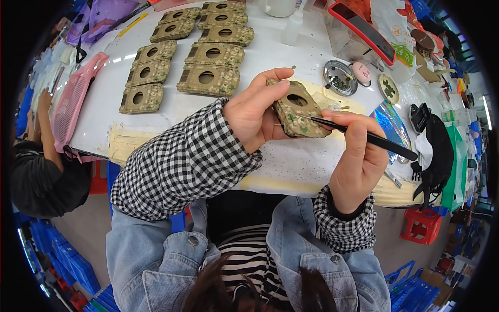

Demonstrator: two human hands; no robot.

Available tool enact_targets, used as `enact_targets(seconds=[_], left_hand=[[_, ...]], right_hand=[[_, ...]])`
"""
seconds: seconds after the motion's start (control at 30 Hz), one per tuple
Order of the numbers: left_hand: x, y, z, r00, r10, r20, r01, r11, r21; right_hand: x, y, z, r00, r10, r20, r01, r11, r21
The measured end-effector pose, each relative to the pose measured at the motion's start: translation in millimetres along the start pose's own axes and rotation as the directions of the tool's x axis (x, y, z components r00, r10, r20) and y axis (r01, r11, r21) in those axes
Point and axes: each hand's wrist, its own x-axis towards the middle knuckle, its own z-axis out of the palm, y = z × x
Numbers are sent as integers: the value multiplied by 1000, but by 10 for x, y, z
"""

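Basket (pixel 78 101) at desk's (pixel 99 127) left end, contents unclear. Other shells (pixel 223 78) in two columns. Left hand (pixel 252 114): grip closed on camo shell (pixel 299 113), which sits right of the palm, thumb on its left end, raised off desk. Tin (pixel 325 75) beyond holds dark green bits. Right hand (pixel 358 161): grip pinches tweezers (pixel 374 139), tips at shell, contact unclear. Dish (pixel 395 97) holds green pieces.

White table (pixel 278 58) | camouflage parts (pixel 222 79) in two columns | round metal dish (pixel 333 67) | yellow stick (pixel 132 25)
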Motion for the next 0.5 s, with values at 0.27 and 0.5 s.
enact_targets(seconds=[0.27, 0.5], left_hand=[[7, 1, 0, 1000, -11, -5, 11, 1000, -6], [6, -3, 5, 1000, -10, -8, 10, 1000, -11]], right_hand=[[-3, -5, 31, 999, -21, -28, 19, 996, -83], [-8, 9, 26, 999, -31, -23, 29, 997, -70]])
